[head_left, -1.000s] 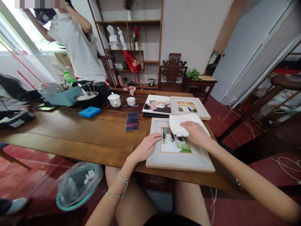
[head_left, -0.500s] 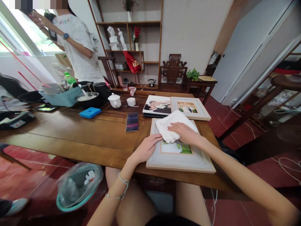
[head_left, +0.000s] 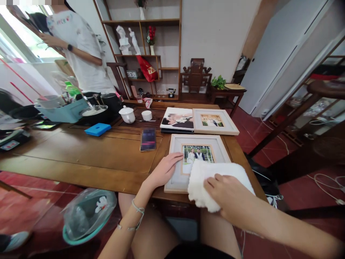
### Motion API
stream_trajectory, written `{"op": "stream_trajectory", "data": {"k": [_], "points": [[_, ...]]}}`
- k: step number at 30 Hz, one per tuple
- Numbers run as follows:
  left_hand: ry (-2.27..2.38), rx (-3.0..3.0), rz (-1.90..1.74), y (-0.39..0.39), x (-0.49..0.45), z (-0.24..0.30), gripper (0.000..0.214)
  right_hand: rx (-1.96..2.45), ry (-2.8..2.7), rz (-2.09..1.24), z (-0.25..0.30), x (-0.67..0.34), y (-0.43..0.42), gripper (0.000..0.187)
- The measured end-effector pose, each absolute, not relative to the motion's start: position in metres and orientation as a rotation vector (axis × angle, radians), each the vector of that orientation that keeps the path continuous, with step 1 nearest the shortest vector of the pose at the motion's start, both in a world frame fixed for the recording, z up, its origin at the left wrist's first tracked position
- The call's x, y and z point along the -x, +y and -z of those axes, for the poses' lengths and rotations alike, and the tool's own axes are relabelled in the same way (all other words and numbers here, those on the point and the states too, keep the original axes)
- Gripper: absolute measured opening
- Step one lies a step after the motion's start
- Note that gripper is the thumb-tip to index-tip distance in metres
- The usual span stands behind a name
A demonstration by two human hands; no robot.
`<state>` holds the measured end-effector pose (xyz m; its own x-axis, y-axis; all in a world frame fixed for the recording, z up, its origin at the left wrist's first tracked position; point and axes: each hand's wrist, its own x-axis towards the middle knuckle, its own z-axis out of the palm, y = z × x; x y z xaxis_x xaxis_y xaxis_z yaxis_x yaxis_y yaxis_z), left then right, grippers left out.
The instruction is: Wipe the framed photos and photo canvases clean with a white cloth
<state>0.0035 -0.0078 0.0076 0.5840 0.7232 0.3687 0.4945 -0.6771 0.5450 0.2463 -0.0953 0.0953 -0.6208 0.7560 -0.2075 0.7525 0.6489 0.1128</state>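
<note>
A pale wooden picture frame (head_left: 175, 180) with a wide light mat lies flat at the table's front edge. Two people stand in its photo (head_left: 198, 154). My left hand (head_left: 168, 167) rests with fingers stretched out on the frame's left side. A white cloth (head_left: 201, 187) is bunched under my right hand (head_left: 225, 190), whose fingers are curled into it. The cloth covers the frame's lower right part and hangs past its front edge. Behind lie a second picture frame (head_left: 234, 127) and a white-topped photo album or panel stack (head_left: 178, 118), side by side.
A phone (head_left: 148, 139), a blue sponge-like block (head_left: 97, 129), a lidded white cup (head_left: 127, 115) and a small white bowl (head_left: 147, 115) stand left of the frames. A lined bin (head_left: 88, 216) is on the floor. Another person (head_left: 83, 54) stands at the back left.
My right hand has drawn the cloth from the frame's upper part toward me and to the right, uncovering the photo. My left hand stays on the frame's left side.
</note>
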Motion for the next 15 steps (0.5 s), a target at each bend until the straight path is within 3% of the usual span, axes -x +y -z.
{"op": "stream_trajectory", "data": {"k": [4,7,11,15], "points": [[0.977,-2.43,-0.822,-0.008,-0.003,-0.007,0.049,-1.261,2.732,0.07,-0.093,-0.244,-0.088,0.037],[0.965,-2.427,-0.824,-0.008,-0.003,-0.008,0.05,-1.388,2.763,-0.046,-0.078,-0.258,-0.049,0.037],[0.961,-2.43,-0.81,-0.008,-0.003,-0.009,0.052,-1.57,2.777,-0.312,-0.061,-0.284,0.012,0.053],[0.951,-2.446,-0.817,-0.008,-0.003,-0.01,0.051,-1.682,2.759,-0.35,-0.057,-0.292,0.04,0.067]]}}
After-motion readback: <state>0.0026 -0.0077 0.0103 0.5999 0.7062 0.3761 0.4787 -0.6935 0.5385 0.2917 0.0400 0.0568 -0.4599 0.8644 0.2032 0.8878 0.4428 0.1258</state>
